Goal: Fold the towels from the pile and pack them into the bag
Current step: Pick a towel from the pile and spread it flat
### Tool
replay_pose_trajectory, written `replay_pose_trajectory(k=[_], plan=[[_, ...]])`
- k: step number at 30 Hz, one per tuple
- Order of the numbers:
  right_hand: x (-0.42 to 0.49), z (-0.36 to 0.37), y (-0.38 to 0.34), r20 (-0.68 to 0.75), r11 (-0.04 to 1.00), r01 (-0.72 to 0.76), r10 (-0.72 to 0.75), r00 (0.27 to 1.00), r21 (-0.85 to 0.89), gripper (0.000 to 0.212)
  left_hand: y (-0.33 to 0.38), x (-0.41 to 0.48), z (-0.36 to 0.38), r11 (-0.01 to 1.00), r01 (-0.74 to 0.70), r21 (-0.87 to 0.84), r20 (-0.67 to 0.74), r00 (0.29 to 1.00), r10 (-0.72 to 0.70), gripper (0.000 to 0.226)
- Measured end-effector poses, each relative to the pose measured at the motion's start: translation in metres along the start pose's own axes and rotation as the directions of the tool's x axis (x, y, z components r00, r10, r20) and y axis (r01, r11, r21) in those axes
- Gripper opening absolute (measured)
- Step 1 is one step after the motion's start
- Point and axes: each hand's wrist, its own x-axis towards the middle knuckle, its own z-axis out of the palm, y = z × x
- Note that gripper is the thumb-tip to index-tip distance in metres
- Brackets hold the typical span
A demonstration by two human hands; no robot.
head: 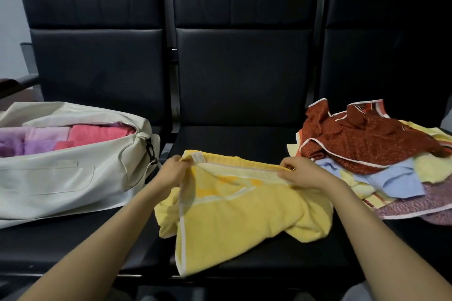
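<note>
Currently I have the yellow towel (244, 208) laid across the middle seat of the bench (232, 134), straight ahead of me, between the bag (61, 168) on the left seat and the pile (381, 168) on the right seat. My left grip (171, 171) is pinched tight on the towel's far-left corner, just beside the small sewn label (198, 157). My right grip (303, 173) is pinched tight on the same hemmed edge at its far-right end.

Holding both ends of one edge pulls that hem taut and straight. I judge that is the point, since a straight edge gives a clean line to fold from. The rest of the cloth lies slack and rumpled toward me, and its white-trimmed side edge trails to the front lip of the seat.

I think the middle seat serves as the working surface because it lies between supply and destination. The bag rests with its zipped mouth gaping upward, so a folded piece can drop in without either grip having to hold it wide. Pink and lilac folded towels (97, 133) already sit inside.

The pile is a loose heap with a rust-red cloth (362, 137) on top of pale blue, yellow and mauve pieces, so I reckon the job is partly done. The bunched cloth near my right forearm looks likely to trap a crease unless it is smoothed before folding.
</note>
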Motion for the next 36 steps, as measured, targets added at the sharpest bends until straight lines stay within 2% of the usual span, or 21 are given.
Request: replay_pose_trajectory(k=[2,4,7,10,13,17,19,24,26,29,33,36], plan=[[0.005,-0.006,0.000,-0.004,0.997,-0.014,0.014,1.000,0.071,0.017,0.011,0.009,-0.007,0.959,0.037,-0.282,-0.025,0.999,-0.046,0.019],[0.011,-0.011,0.000,-0.022,0.981,-0.045,0.050,0.999,0.190,0.015,0.022,0.022,-0.014,0.946,-0.004,-0.326,-0.109,0.993,-0.033,0.021],[0.027,-0.010,0.007,-0.070,0.945,-0.092,0.120,0.990,0.313,0.013,0.029,0.049,-0.022,0.990,-0.083,-0.115,-0.170,0.984,0.063,0.018],[0.043,0.005,0.011,-0.105,0.953,-0.128,0.162,0.981,0.274,0.010,0.018,0.074,-0.019,0.988,-0.082,0.129,-0.182,0.978,0.105,0.016],[0.051,0.026,0.012,-0.135,0.969,-0.156,0.183,0.974,0.191,0.005,-0.002,0.089,-0.005,0.930,-0.080,0.360,-0.188,0.970,0.156,0.018],[0.055,0.037,0.014,-0.207,0.981,-0.176,0.190,0.960,0.084,0.002,-0.016,0.099,0.015,0.784,-0.142,0.605,-0.099,0.963,0.251,0.010],[0.055,0.039,0.016,-0.214,0.978,-0.204,0.209,0.954,0.045,0.006,-0.015,0.102,0.021,0.759,-0.167,0.629,-0.076,0.958,0.275,0.014],[0.057,0.037,0.012,-0.211,0.953,-0.298,0.303,0.929,0.055,0.018,-0.009,0.105,0.022,0.876,-0.187,0.444,-0.203,0.932,0.302,0.019],[0.058,0.038,0.012,-0.209,0.957,-0.289,0.288,0.935,0.025,0.016,-0.009,0.108,0.023,0.873,-0.163,0.460,-0.211,0.935,0.286,0.019],[0.059,0.043,0.014,-0.197,0.963,-0.269,0.258,0.946,-0.029,0.015,-0.014,0.117,0.025,0.827,-0.094,0.555,-0.179,0.957,0.229,0.015],[0.062,0.041,0.016,-0.119,0.964,-0.258,0.249,0.961,-0.067,0.042,-0.014,0.127,0.027,0.806,-0.087,0.586,-0.108,0.977,0.183,0.029],[0.061,0.034,0.018,-0.028,0.963,-0.253,0.251,0.968,-0.093,0.040,-0.014,0.131,0.024,0.783,-0.100,0.614,-0.035,0.987,0.154,0.041]])
